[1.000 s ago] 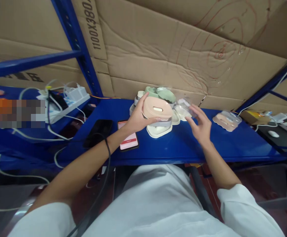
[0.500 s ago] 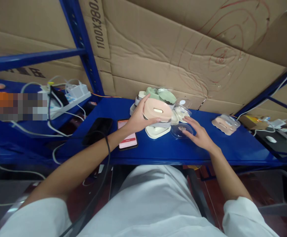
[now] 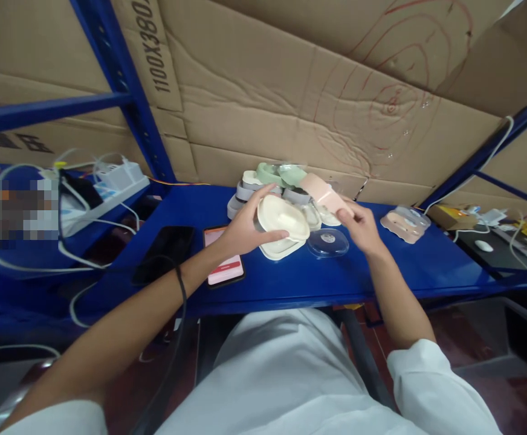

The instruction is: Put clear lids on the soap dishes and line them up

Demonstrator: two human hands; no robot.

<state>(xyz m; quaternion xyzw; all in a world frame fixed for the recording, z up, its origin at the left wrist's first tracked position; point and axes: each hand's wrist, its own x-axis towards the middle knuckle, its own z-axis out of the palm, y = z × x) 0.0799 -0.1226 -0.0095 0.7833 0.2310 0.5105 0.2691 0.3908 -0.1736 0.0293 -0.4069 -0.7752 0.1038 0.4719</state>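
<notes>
Clock from view centre: lit phone (image 3: pixel 225 272) is lying at 7 o'clock on the blue bench (image 3: pixel 286 287), black slab (image 3: pixel 169 244) is lying near it at 8. Charger block (image 3: pixel 127 174) is sitting on a white power strip (image 3: pixel 130 192) at 9. Blue rack post (image 3: pixel 139 130) is standing at 10, red-marked cardboard (image 3: pixel 254 109) at 12. White mouse (image 3: pixel 484 246) is resting at 3.

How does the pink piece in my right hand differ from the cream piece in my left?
The pink piece is tilted; the cream piece lies flatter. The right hand grips the pink piece by its lower end; the left hand holds the cream piece from its left side. Both are held.
</notes>
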